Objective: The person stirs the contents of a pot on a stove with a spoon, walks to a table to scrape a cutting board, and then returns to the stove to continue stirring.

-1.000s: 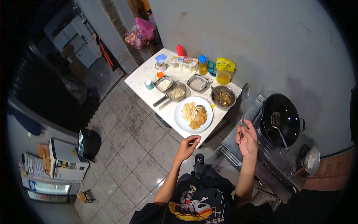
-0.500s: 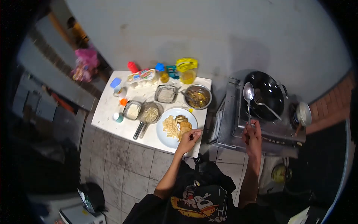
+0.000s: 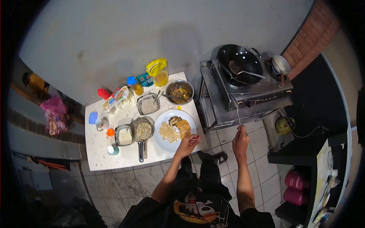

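1. The right hand is closed round the handle of a long, slim silver metal spoon; its bowl points to twelve o'clock, in front of the stove's edge.
2. The left hand is loosely curled, fingertips bunched together—I cannot tell whether they pinch anything.
3. The spoon should feel light and stiff, hardly fragile. The smooth handle might roll, or slip if greasy; its far end suits a gentle grip, while holding nearer the bowl would steady it better.
4. At ten to eleven o'clock from the left hand, and just beside it, is a round white plate of pale fries and golden fried pieces.
5. Farther out, at twelve from the right hand, a glossy black wok holds a slotted metal turner.
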`<state>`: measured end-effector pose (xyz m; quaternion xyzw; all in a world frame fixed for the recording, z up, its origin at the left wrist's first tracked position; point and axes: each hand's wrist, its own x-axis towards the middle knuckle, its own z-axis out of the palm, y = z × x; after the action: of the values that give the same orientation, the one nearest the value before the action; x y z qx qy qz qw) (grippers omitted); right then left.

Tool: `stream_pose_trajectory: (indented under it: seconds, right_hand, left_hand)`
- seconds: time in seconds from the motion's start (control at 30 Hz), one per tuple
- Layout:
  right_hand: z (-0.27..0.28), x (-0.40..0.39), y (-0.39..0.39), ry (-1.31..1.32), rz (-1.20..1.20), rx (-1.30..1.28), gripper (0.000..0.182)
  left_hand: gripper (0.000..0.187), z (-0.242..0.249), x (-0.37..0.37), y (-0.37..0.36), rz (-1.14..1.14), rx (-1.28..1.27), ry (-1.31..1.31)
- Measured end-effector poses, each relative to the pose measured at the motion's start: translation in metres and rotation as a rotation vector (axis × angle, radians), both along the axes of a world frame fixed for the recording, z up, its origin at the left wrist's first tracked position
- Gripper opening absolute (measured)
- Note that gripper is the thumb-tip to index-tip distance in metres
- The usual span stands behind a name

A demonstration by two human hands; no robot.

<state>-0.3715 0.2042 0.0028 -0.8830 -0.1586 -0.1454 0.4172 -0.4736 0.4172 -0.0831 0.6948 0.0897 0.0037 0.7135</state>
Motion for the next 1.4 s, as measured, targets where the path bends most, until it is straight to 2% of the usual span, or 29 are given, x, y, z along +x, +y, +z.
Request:
stream_pose_trajectory:
  seconds: [0.1,0.13,0.23,0.47,0.53,0.67,0.73,0.77,0.83,0.87,0.93,1.03,1.07,1.2,1.3,1.4]
  right_hand:
    - [0.006,-0.015,0.0,0.016,-0.07,-0.027,0.007]
    - [0.002,-0.015,-0.001,0.031,-0.083,-0.104,0.007]
    - [0.007,-0.026,-0.001,0.125,-0.198,-0.06,0.009]
    - [0.01,-0.03,-0.017,0.031,-0.251,-0.045,0.011]
    - [0.025,-0.035,-0.018,-0.013,-0.35,0.106,0.012]
    - [0.018,-0.028,-0.035,-0.004,-0.414,0.142,0.014]
    - [0.017,-0.026,-0.039,0.256,-0.339,0.65,0.015]
    - [0.015,-0.026,-0.039,0.25,-0.349,0.654,0.015]
    - [0.016,-0.027,-0.039,0.423,-0.241,1.115,0.014]
    - [0.011,-0.028,-0.043,0.413,-0.25,1.118,0.014]
    - [-0.007,-0.033,-0.051,0.629,-0.196,1.343,0.013]
    - [-0.014,-0.047,-0.071,0.731,-0.236,1.424,0.012]
    - [-0.014,-0.05,-0.08,0.694,-0.203,1.464,0.012]
    - [0.032,-0.06,-0.105,0.479,-0.122,1.436,0.014]
    - [0.048,-0.062,-0.127,0.42,-0.116,1.396,0.015]
    - [0.036,-0.059,-0.154,0.454,-0.1,1.37,0.014]
  left_hand:
    - [0.025,0.013,-0.003,0.007,-0.048,0.082,0.06]
    - [0.027,0.015,-0.004,0.008,-0.04,0.012,0.064]
    - [0.029,0.006,0.0,0.014,-0.073,-0.002,-0.018]
    - [0.031,0.031,0.012,0.011,-0.163,0.077,-0.015]
    - [0.031,0.036,0.011,0.007,-0.192,0.025,0.011]
    - [0.026,0.041,0.02,-0.008,-0.234,0.02,0.075]
    - [0.028,0.04,0.02,-0.019,-0.321,0.047,0.013]
    - [0.029,0.039,0.021,-0.025,-0.362,0.058,-0.017]
    - [0.03,0.036,0.023,-0.034,-0.414,0.0,0.02]
    - [0.03,0.035,0.026,-0.038,-0.463,0.017,0.045]
    - [0.032,0.035,0.035,-0.041,-0.563,0.022,0.085]
    - [0.033,0.035,0.058,-0.034,-0.53,0.003,-0.02]
    - [0.032,0.035,0.066,-0.034,-0.461,-0.043,0.039]
    - [0.034,0.051,0.087,-0.045,-0.303,-0.12,-0.041]
    - [0.033,0.066,0.086,-0.076,-0.3,-0.105,0.033]
    - [0.032,0.061,0.084,-0.113,-0.39,-0.112,0.046]
